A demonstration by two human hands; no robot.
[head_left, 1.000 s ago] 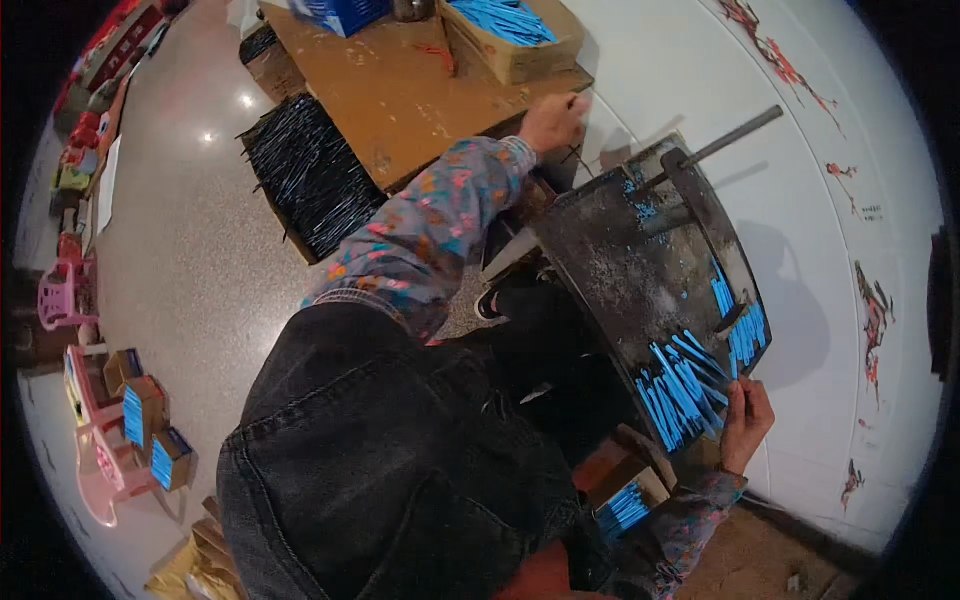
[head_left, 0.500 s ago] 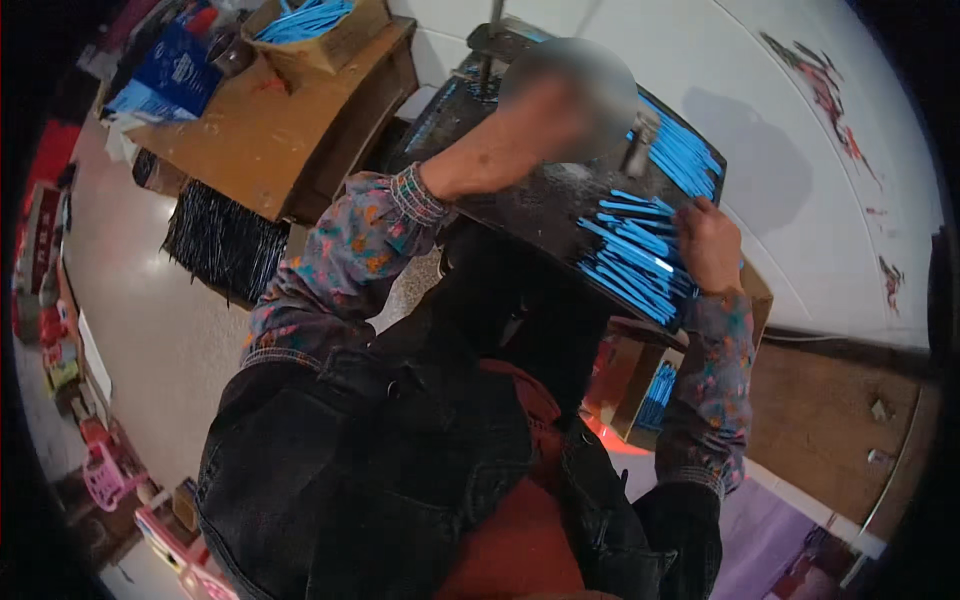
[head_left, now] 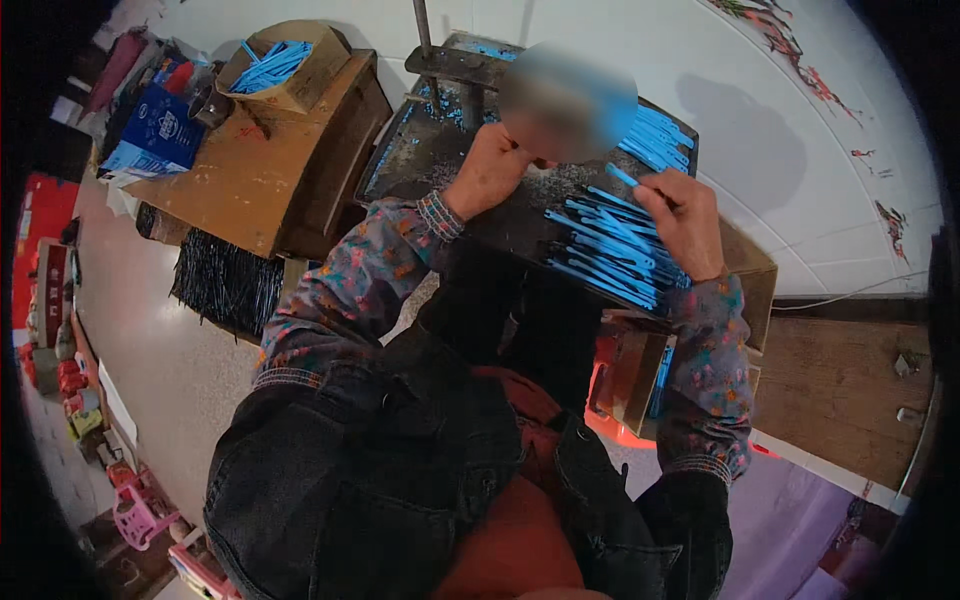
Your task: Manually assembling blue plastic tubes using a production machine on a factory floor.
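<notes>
where left hand (head_left: 487, 172) hung raised, now rests on tray (head_left: 410, 150).

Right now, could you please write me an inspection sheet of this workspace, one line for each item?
Surface: dark metal work tray, worn, with an upright post at its far side.
Job's things: blue strips piled on the tray's right part.
Clutter: cardboard box of blue strips on a wooden table; black bundle below it.
Hands: left hand rests on the tray; right hand pinches one blue strip in its fingers.
Cables: thin white cable along the wall's foot.
Surroundings: white wall, pale floor, toys at the left.
</notes>
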